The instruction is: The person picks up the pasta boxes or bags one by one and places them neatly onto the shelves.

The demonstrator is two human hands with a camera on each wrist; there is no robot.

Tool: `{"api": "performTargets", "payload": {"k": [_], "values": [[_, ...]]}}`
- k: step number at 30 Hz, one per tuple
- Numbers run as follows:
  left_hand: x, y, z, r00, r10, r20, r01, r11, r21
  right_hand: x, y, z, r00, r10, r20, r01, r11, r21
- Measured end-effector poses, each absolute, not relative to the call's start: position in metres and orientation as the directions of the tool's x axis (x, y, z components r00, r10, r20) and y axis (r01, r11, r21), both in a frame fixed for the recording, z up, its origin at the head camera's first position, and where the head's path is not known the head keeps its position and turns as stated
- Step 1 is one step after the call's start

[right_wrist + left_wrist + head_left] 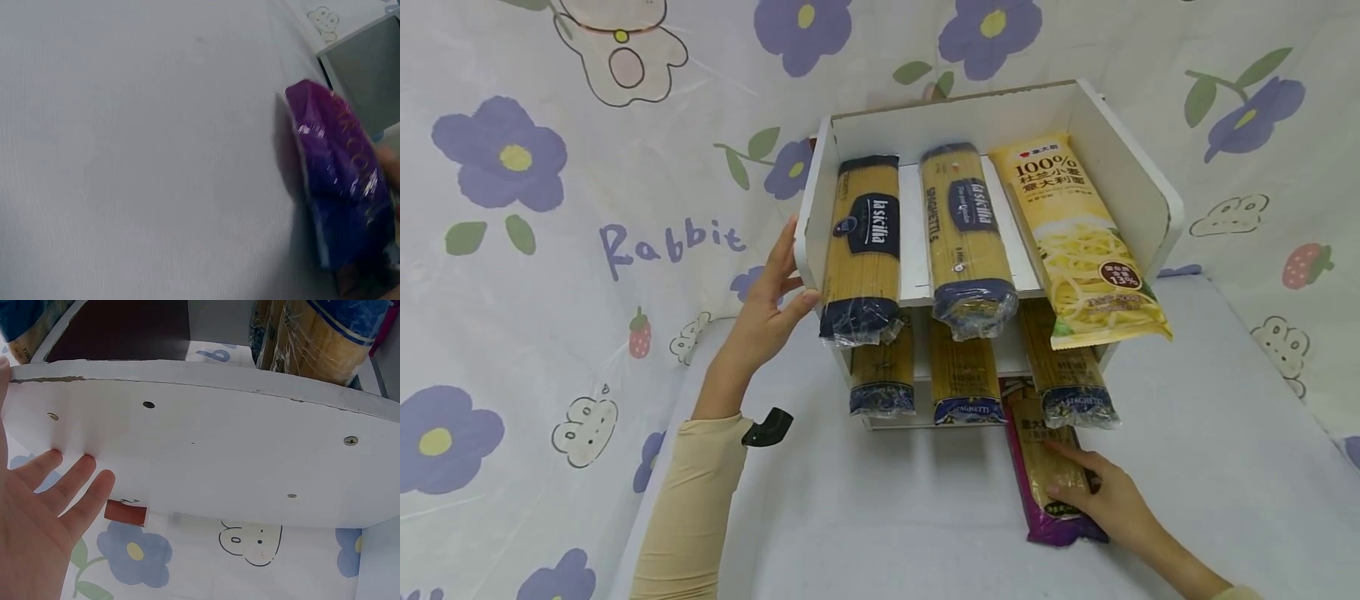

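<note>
In the head view my left hand (767, 304) rests against the left side of a white shelf unit (917, 283). Its thumb lies by the front edge. The left wrist view shows spread, fairly straight fingers (87, 494) touching the outer side panel (219, 450). Low on the right, my right hand (1108, 500) holds a purple-edged pasta packet (1037, 475), whose far end reaches under the shelf's lower tier. That packet's shiny purple end (337, 169) shows in the right wrist view, where most of the hand is out of frame.
On the top tier lie two la sicilia spaghetti packs, left (861, 250) and middle (966, 242), and a yellow pasta bag (1082, 242). Spaghetti packs (966, 375) jut from the tier below. A white surface (880, 517) spreads in front; a patterned cloth (647, 167) hangs behind.
</note>
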State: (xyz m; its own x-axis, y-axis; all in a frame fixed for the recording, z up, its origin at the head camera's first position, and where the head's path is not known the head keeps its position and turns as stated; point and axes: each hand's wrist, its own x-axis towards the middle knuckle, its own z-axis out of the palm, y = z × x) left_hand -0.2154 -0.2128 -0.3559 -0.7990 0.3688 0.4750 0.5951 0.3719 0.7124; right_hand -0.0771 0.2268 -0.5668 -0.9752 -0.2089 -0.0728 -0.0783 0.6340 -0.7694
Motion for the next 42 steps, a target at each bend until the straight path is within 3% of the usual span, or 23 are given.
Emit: {"api": "performTargets", "payload": {"k": [9,16,26,39,42], "values": [[-0.215,-0.213,-0.356,-0.797,0.369,0.478,0.597,0.365,0.714,-0.071,0.242,-0.573,-0.928,-0.368,-0.060,-0.229,0.691,-0.686],[-0.215,-0.212,-0.356,-0.801,0.366,0.474,0.592,0.364,0.719,-0.069,0.239,-0.587,-0.959,-0.282,0.014,-0.238,0.778,-0.582],[-0.215,-0.212,-0.356,-0.798,0.369,0.477,0.596,0.361,0.718,-0.073,0.234,-0.588,-0.968,-0.209,0.141,-0.251,0.765,-0.593],[-0.215,-0.213,-0.357,-0.801,0.366,0.474,0.592,0.363,0.720,-0.079,0.238,-0.563,-0.964,-0.253,0.077,-0.255,0.809,-0.529],[-0.215,-0.213,-0.356,-0.804,0.364,0.471,0.588,0.368,0.720,-0.078,0.238,-0.545,-0.970,-0.234,0.068,-0.227,0.764,-0.604]]}}
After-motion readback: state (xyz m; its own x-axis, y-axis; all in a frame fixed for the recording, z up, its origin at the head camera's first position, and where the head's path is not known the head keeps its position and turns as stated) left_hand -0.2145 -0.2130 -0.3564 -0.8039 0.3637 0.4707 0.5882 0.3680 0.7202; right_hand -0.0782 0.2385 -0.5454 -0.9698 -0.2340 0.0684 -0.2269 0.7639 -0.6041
